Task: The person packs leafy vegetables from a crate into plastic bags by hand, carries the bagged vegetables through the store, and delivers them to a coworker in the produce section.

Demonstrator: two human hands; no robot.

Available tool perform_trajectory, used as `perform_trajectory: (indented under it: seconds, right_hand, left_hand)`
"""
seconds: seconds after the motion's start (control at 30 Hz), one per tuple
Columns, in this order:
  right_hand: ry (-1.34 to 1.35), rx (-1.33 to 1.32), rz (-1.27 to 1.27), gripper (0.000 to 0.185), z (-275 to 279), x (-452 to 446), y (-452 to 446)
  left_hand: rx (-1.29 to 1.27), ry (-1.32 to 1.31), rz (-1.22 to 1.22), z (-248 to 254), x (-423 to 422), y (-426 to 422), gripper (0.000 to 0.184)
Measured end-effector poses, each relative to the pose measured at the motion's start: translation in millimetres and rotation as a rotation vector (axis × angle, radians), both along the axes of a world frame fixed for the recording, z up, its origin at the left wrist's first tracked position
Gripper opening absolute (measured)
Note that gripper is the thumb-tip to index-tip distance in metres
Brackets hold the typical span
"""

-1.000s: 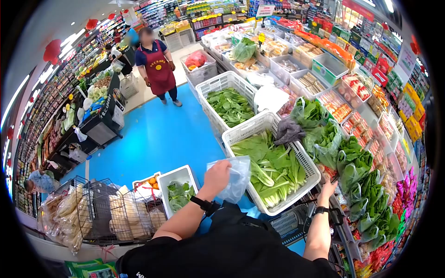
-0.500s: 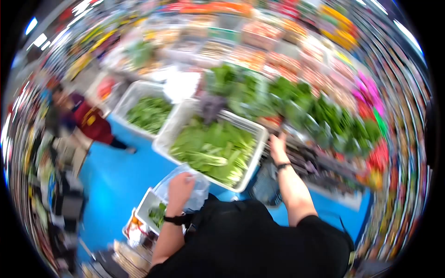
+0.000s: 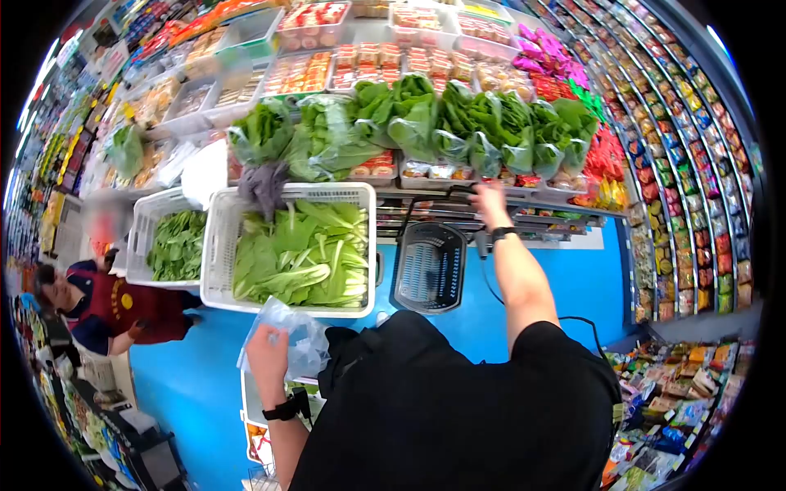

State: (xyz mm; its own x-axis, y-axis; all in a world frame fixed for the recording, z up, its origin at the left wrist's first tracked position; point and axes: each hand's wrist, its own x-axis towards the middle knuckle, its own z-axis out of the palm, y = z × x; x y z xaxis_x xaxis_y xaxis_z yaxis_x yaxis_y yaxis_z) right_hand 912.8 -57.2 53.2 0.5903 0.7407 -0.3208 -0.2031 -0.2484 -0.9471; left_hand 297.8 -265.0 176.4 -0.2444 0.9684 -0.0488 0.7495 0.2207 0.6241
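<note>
My left hand [image 3: 268, 353] is closed around a clear plastic bag [image 3: 300, 340], just below the front of a white crate [image 3: 371, 245] of leafy greens [image 3: 299, 260]. My right hand [image 3: 490, 204] is stretched forward to the front edge of the display, below the bagged greens [image 3: 499, 123]. It is close to the raised handle [image 3: 438, 194] of a black shopping basket [image 3: 428, 268]. Its fingers are blurred, so whether they touch the handle is unclear. A dark purple cloth-like thing [image 3: 264, 188] hangs over the crate's back rim.
A second crate [image 3: 141, 237] of greens stands to the left, beside a person in a maroon apron [image 3: 135, 304]. Packaged goods [image 3: 360, 69] fill the display behind. Shelves of packets [image 3: 667, 164] rise at the right. Another white container [image 3: 252, 397] is below my left hand.
My view has turned to the right and sharpened, so the crates appear farther left. My left hand still has the plastic bag, and my right hand is still stretched toward the display edge.
</note>
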Motion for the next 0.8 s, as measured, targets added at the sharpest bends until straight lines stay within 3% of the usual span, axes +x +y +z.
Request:
perform_trajectory:
  seconds: [0.03, 0.07, 0.1, 0.13, 0.17, 0.23, 0.27, 0.33, 0.37, 0.4, 0.43, 0.47, 0.5, 0.53, 0.57, 0.63, 0.67, 0.8]
  right_hand:
    - [0.093, 0.161, -0.276, 0.031, -52, 49, 0]
    - [0.11, 0.215, -0.295, 0.029, -91, 99, -4]
    - [-0.091, 0.046, -0.489, 0.009, -41, 68, -18]
    - [0.019, 0.111, -0.647, 0.005, -20, 43, -21]
    - [0.01, 0.063, -0.451, 0.009, -63, 69, -23]
    - [0.026, 0.015, -0.017, 0.027, -64, 17, -29]
    - [-0.122, 0.005, 0.097, 0.023, -42, -45, -33]
    - [-0.366, 0.083, 0.68, 0.034, 53, -176, -55]
    - [-0.562, 0.267, 1.117, 0.056, 76, -218, -61]
    - [0.019, 0.087, 1.285, 0.075, 28, -259, -76]
    - [-0.219, 0.118, 1.537, 0.09, 71, -299, -95]
    - [-0.425, 0.283, 1.675, 0.094, 87, -327, -107]
    - [-0.635, 0.435, 1.691, 0.097, 69, -348, -118]
    - [-0.908, 0.43, 1.621, 0.073, 75, -365, -131]
    - [-0.911, 0.431, 1.642, 0.073, 67, -375, -134]
    - [-1.038, 0.351, 1.633, 0.039, 43, -385, -138]
    - [-1.056, 0.455, 1.569, 0.021, 41, -380, -139]
    - [-1.102, 0.459, 1.636, 0.018, 45, -346, -131]
  left_hand:
    - [-0.001, 0.015, 0.034, -3, -2, 1, 0.024]
    - [0.028, 0.068, -0.01, -10, -5, 2, 0.026]
    - [0.054, 0.124, -0.054, -13, -10, 2, 0.029]
    - [0.03, 0.117, -0.058, -12, -10, 4, 0.031]
    - [0.007, 0.101, -0.068, -12, -6, 7, 0.033]
    - [0.023, 0.088, -0.073, -13, 6, 12, 0.032]
    - [0.034, 0.067, -0.118, -13, 12, 15, 0.032]
    - [0.003, 0.055, -0.143, -9, 26, 21, 0.031]
    - [-0.024, 0.039, -0.181, -6, 33, 24, 0.031]
    - [-0.026, 0.022, -0.189, 0, 41, 26, 0.031]
    - [-0.03, 0.015, -0.186, 4, 47, 26, 0.031]
    - [-0.07, -0.003, -0.138, 7, 53, 25, 0.03]
    - [-0.112, -0.022, -0.087, 8, 58, 22, 0.03]
    - [-0.116, -0.033, -0.073, 8, 61, 16, 0.03]
    - [-0.108, -0.074, -0.027, 7, 62, 8, 0.029]
    - [-0.096, -0.126, 0.051, 4, 58, -14, 0.028]
    - [-0.086, -0.091, 0.08, 2, 54, -27, 0.026]
    - [-0.12, 0.043, 0.173, -11, 44, -82, 0.02]
